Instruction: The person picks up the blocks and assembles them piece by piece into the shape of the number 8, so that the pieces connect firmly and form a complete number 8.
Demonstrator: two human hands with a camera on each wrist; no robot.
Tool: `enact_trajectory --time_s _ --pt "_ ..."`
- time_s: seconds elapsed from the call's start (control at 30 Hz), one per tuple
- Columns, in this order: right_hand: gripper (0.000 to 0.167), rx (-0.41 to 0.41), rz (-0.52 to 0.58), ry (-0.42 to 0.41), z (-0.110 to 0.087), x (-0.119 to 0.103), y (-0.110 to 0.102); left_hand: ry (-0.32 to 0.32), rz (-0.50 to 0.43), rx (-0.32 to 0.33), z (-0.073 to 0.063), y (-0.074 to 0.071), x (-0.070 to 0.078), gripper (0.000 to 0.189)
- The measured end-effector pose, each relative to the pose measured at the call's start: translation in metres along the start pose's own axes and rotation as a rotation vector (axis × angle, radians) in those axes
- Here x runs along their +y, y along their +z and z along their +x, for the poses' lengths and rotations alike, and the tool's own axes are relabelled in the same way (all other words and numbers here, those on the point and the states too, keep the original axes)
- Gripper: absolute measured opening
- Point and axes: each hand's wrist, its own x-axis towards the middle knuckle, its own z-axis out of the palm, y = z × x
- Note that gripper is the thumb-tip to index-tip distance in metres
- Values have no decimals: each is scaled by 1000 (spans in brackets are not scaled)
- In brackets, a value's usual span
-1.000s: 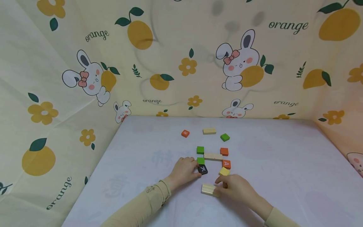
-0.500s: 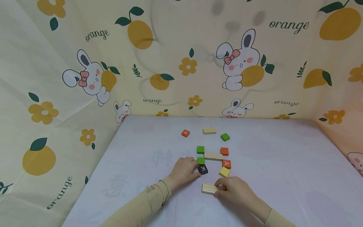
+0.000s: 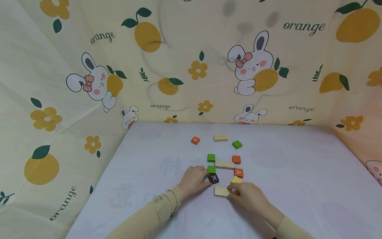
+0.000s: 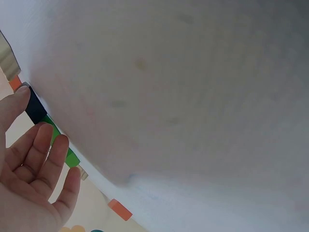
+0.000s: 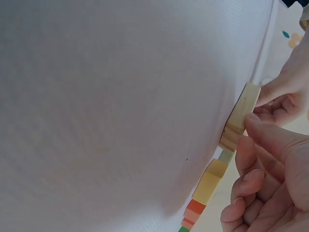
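Observation:
My right hand [image 3: 250, 196] pinches the right end of a pale wooden block [image 3: 221, 192] between thumb and fingers, just in front of a yellow block [image 3: 236, 179]. In the right wrist view the wooden block [image 5: 240, 116] lies close along the table surface. My left hand [image 3: 193, 179] holds a black block [image 3: 213, 179] marked K, its thumb at the near end and its fingertips by the green block [image 3: 211, 169] behind. An orange block [image 3: 238, 173] marked A stands behind the yellow one. Between the green and orange columns lies another wooden block [image 3: 224, 165].
Farther back in the two columns are a green block [image 3: 211, 158] and an orange block [image 3: 236, 159]. Near the rear lie an orange R block [image 3: 195, 140], a wooden block [image 3: 220, 138] and a green block [image 3: 237, 144]. A printed cloth [image 3: 179, 66] stands behind the white table [image 3: 149, 142].
The right hand has moved the wooden block away from the body and slightly right, closer to the black and yellow blocks. The left hand stays at the black block.

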Motion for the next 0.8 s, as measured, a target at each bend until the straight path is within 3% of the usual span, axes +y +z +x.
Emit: enact_trajectory --time_s 0.17,0.8 --pt "23 9 2 24 3 0 0 2 -1 3 0 1 0 31" --pt "26 47 -7 -14 4 1 -3 -6 4 2 0 3 0 30"
